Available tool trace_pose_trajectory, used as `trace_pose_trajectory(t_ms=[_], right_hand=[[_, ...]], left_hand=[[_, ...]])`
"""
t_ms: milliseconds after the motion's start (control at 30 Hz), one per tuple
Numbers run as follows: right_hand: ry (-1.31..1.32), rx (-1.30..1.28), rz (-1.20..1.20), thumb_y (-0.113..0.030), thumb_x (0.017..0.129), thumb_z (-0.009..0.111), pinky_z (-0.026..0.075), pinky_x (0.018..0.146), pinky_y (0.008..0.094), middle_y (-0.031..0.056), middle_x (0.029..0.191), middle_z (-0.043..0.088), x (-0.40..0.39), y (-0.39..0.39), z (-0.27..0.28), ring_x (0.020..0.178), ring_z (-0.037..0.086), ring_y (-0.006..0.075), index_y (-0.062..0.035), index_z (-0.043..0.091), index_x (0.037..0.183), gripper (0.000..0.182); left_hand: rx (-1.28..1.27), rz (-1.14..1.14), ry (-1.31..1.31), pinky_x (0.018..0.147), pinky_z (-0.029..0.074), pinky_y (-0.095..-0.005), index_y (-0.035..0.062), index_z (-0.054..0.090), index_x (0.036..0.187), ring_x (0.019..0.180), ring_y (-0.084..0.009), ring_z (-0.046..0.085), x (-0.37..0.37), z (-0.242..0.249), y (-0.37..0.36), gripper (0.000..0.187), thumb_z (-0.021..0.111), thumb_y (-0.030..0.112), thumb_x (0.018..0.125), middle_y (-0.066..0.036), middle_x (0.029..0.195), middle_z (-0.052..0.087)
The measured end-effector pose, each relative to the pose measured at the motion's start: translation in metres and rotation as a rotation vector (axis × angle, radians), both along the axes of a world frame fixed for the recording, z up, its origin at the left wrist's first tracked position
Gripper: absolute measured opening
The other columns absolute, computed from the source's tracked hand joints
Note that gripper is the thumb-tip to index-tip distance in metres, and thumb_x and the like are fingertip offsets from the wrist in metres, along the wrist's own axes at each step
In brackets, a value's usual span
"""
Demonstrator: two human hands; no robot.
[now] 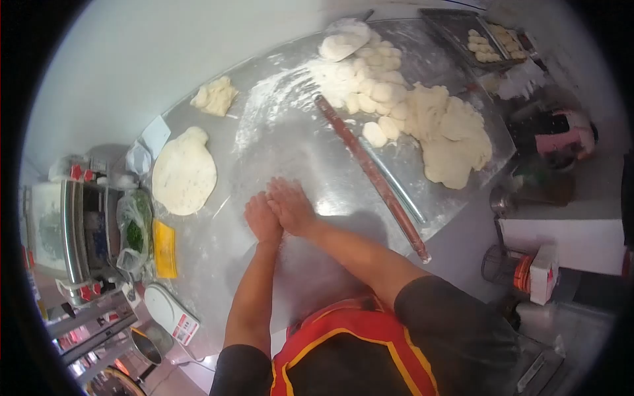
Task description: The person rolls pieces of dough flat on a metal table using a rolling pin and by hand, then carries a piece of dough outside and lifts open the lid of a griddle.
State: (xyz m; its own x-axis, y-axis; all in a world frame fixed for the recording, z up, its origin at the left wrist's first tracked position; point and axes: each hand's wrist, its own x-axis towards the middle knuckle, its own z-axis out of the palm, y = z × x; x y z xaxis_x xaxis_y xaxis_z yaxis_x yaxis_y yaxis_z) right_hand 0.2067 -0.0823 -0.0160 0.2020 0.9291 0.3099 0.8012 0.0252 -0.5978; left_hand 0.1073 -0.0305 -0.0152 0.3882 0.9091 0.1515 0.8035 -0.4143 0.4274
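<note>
My left hand (pixel 261 216) and my right hand (pixel 291 206) rest side by side, touching, low over the floured metal table (pixel 264 152). The right hand's fingers are stretched out and partly overlap the left's. The left fingers also lie fairly flat. Anything under the palms is hidden. To the left lies a large flat round of dough (pixel 185 173), with a smaller dough lump (pixel 214 96) beyond it. On the right a long reddish-brown rolling pin (pixel 373 175) lies slanted beside a thin metal rod (pixel 396 183).
Several dough pieces (pixel 380 79) and a broad dough mass (pixel 452 135) lie at the back right. A tray of twisted dough (pixel 482 47) stands beyond. Along the left edge are a yellow scraper (pixel 164 249), a bag of greens (pixel 134 231) and a white scale (pixel 162 305).
</note>
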Motion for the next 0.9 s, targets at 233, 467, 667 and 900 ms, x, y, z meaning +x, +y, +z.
trace_pose_trajectory(t_ms=[233, 467, 667, 900], right_hand=[[0.078, -0.028, 0.321, -0.031, 0.090, 0.061, 0.027, 0.114, 0.0498, 0.0239, 0.143, 0.043, -0.019, -0.078, 0.029, 0.135, 0.038, 0.0390, 0.0034, 0.040, 0.139, 0.064], [0.030, 0.028, -0.086, -0.020, 0.086, 0.066, 0.027, 0.112, 0.0501, 0.0245, 0.144, 0.040, 0.034, -0.086, -0.001, 0.135, 0.037, 0.0394, 0.0014, 0.042, 0.139, 0.062], [-0.163, -0.202, -0.662, -0.020, 0.076, 0.077, 0.034, 0.102, 0.0511, 0.0223, 0.132, 0.047, 0.153, -0.151, 0.039, 0.120, 0.045, 0.0419, -0.0005, 0.043, 0.133, 0.069], [-0.216, -0.251, -0.661, -0.021, 0.076, 0.076, 0.037, 0.095, 0.0504, 0.0212, 0.125, 0.050, 0.148, -0.154, 0.041, 0.115, 0.048, 0.0392, -0.0048, 0.048, 0.121, 0.055]], left_hand=[[-0.371, 0.171, -0.026, 0.100, 0.040, -0.0477, 0.0018, 0.052, 0.128, 0.120, -0.0402, 0.048, -0.057, 0.034, -0.069, 0.042, 0.050, 0.029, 0.096, -0.021, 0.127, 0.056], [0.086, -0.125, 0.118, 0.111, 0.027, -0.0573, 0.0085, 0.049, 0.139, 0.136, -0.0415, 0.036, -0.055, 0.025, -0.097, 0.061, 0.062, 0.036, 0.087, -0.021, 0.146, 0.041], [0.056, -0.092, 0.207, 0.111, 0.023, -0.0628, 0.0143, 0.050, 0.140, 0.138, -0.0406, 0.034, -0.046, 0.026, -0.090, 0.062, 0.064, 0.039, 0.084, -0.020, 0.147, 0.040], [0.122, -0.261, 0.001, 0.110, 0.029, -0.0560, 0.0143, 0.057, 0.133, 0.131, -0.0394, 0.040, -0.057, 0.022, -0.091, 0.052, 0.066, 0.034, 0.086, -0.018, 0.138, 0.048]])
